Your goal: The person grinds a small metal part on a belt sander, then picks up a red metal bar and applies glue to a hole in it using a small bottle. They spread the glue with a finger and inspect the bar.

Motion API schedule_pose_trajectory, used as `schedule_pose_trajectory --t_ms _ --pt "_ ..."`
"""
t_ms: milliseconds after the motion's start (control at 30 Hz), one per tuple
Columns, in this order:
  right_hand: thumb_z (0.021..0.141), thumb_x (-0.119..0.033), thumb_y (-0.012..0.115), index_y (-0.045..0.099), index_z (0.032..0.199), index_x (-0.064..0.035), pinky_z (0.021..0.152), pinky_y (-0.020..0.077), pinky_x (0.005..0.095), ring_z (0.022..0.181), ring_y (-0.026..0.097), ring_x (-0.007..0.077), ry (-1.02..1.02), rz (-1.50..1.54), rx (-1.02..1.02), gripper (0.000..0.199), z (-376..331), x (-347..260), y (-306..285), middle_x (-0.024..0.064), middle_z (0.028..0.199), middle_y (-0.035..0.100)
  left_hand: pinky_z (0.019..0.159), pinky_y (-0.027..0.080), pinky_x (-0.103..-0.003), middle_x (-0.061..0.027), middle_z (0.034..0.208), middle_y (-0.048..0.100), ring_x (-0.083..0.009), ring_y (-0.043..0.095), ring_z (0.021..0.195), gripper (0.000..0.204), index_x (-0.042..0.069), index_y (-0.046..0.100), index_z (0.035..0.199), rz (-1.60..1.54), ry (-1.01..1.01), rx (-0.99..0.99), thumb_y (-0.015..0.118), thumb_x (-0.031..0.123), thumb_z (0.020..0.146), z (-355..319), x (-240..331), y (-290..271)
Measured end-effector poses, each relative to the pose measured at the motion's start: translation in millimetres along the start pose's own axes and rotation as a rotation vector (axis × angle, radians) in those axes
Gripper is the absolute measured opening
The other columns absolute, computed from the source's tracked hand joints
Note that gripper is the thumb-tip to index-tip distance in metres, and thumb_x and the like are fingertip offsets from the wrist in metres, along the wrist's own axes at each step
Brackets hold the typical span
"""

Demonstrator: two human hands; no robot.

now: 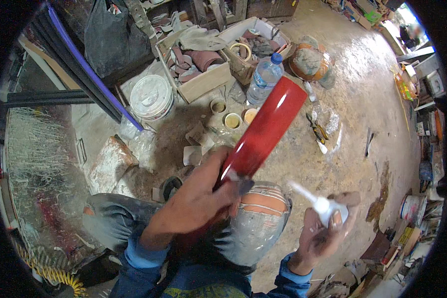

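Observation:
My left hand (198, 196) is wrapped round the lower part of a long, glossy red bar-shaped piece (268, 126). The piece slants up and to the right above my knees, and its lower end is hidden by the hand and dark against my clothes. In my right hand (318, 238), off to the right, sits a small white squeeze bottle (330, 211) with a long thin nozzle, gripped between fingers and thumb. Its nozzle points up and left towards the red piece, apart from it. The bottle and fingers are slightly blurred.
Beyond the red piece stand a water bottle (263, 79) and small cups (232, 120). A lidded white bucket (151, 97) is to the left, beside dark tubes and a purple one (92, 64). Boxes of sandpaper scraps (203, 82) lie ahead. Pliers (317, 130) rest on the floor.

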State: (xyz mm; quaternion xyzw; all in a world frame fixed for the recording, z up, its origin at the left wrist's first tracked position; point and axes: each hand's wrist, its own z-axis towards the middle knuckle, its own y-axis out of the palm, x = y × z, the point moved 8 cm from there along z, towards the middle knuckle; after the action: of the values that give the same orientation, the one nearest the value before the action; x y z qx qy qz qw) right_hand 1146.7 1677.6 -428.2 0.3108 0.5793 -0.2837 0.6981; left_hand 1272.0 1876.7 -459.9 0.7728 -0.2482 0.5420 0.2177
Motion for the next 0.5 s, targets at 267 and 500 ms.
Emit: schedule_pose_trajectory --t_ms 267,500 --pt "0.083 -0.018 0.072 0.036 0.094 -0.0039 0.064 0.0603 0.031 0.072 0.058 0.0147 0.053 0.127 -0.105 0.04 -32 -7 8 0.0041 0.083 0.04 0.073 0.046 -0.038 -0.0181 0.091 0.058 -0.0272 0.059 0.082 0.058 -0.006 0.041 0.123 0.031 -0.013 -0.088 0.06 0.04 0.093 -34 8 7" --pt "0.079 -0.02 0.078 0.036 0.092 -0.0055 0.063 0.0624 0.0326 0.062 0.059 0.0142 0.113 0.192 -0.059 0.046 -24 -4 4 0.0027 0.081 0.042 0.076 0.046 -0.039 -0.0192 0.099 0.057 -0.0281 0.059 0.085 0.057 -0.006 0.041 0.124 0.162 0.068 -0.13 0.06 0.037 0.093 -37 24 12"
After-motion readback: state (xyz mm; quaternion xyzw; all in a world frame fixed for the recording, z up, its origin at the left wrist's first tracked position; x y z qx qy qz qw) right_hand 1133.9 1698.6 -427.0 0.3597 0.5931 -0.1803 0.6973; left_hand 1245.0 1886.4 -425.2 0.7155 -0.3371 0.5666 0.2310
